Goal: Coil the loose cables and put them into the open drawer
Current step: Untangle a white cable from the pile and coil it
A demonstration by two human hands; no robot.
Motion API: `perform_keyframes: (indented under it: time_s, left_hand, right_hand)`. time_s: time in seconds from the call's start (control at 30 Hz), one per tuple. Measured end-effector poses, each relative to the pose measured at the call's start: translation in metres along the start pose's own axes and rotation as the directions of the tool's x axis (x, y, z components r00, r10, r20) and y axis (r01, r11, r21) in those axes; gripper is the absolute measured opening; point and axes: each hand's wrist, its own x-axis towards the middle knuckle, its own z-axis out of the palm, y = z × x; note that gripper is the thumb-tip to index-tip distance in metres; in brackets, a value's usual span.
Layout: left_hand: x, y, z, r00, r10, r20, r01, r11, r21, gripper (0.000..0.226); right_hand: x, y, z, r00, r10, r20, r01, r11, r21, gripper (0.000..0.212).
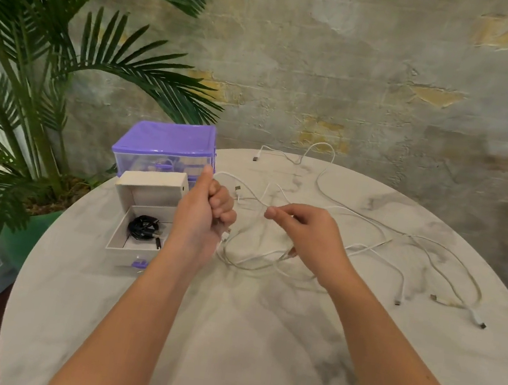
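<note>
My left hand [207, 208] is raised above the table with its fingers curled round a white cable [246, 262], thumb up. A loop of that cable hangs below both hands. My right hand [303, 230] pinches the same cable between thumb and forefinger a short way to the right. Several more white cables [420, 248] sprawl loose over the right half of the marble table [255, 342]. The open white drawer [133, 250] lies pulled out to the left of my left hand, with a coiled black cable [144, 228] inside.
The purple drawer unit [166, 148] stands behind the open drawer at the table's back left edge. A palm plant [50, 60] fills the left side. Another white cable [285, 157] lies at the table's far edge near the wall.
</note>
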Motion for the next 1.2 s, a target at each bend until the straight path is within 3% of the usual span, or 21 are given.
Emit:
perform_keyframes:
  time_s: [0.07,0.17,0.3,0.4,0.53,0.63,0.7,0.83,0.93,1.0,1.07,1.2]
  left_hand:
    - [0.001,0.003,-0.002,0.998,-0.056,0.007,0.057,0.989,-0.137,0.046]
    - [0.001,0.003,0.0,0.993,-0.059,0.106,0.082,0.972,-0.221,0.036]
    - [-0.002,0.001,-0.001,0.99,0.082,0.114,-0.094,0.991,0.095,0.025]
    - [-0.003,-0.002,0.0,0.964,0.194,0.181,-0.252,0.88,0.403,0.032]
    - [-0.006,-0.007,0.002,0.956,0.222,0.191,-0.286,0.846,0.449,0.032]
    - [-0.005,-0.012,0.003,0.954,0.222,0.2,-0.293,0.822,0.488,0.03]
    - [-0.004,-0.018,0.002,0.948,0.236,0.216,-0.318,0.757,0.571,0.03]
    - [-0.003,-0.034,0.0,0.941,0.174,0.289,-0.337,0.497,0.8,0.027]
    - [-0.003,-0.04,-0.002,0.947,0.085,0.311,-0.321,0.316,0.893,0.03]
    - [-0.003,-0.041,-0.003,0.952,0.034,0.305,-0.297,0.356,0.886,0.033]
    - [-0.005,-0.04,0.0,0.949,0.01,0.316,-0.28,0.488,0.827,0.037]
    - [-0.011,-0.037,0.012,0.93,-0.094,0.356,-0.227,0.615,0.755,0.05]
  right_hand:
    - [-0.001,-0.002,-0.007,1.0,0.021,-0.011,-0.021,1.0,0.005,0.018]
    - [-0.004,-0.005,-0.007,0.995,0.048,0.084,-0.036,0.991,-0.132,0.02]
    - [-0.013,-0.014,0.0,0.932,0.065,0.356,0.01,0.979,-0.205,0.024]
    - [-0.015,-0.022,0.0,0.909,0.104,0.403,-0.045,0.987,-0.153,0.027]
    - [-0.011,-0.019,-0.016,0.854,0.263,0.448,-0.294,0.956,-0.002,0.023]
    - [-0.012,-0.015,-0.027,0.783,0.321,0.532,-0.353,0.935,-0.045,0.031]
    - [-0.012,-0.017,-0.029,0.793,0.304,0.528,-0.296,0.95,-0.102,0.034]
    - [-0.016,-0.03,-0.03,0.848,0.156,0.506,-0.019,0.964,-0.265,0.028]
    - [-0.016,-0.035,-0.036,0.904,0.088,0.419,0.025,0.966,-0.258,0.022]
    - [-0.014,-0.034,-0.042,0.953,0.066,0.297,-0.006,0.98,-0.199,0.023]
    - [-0.011,-0.031,-0.047,0.982,0.034,0.185,-0.002,0.986,-0.169,0.028]
    - [-0.006,-0.022,-0.046,0.994,-0.071,0.08,0.086,0.976,-0.199,0.024]
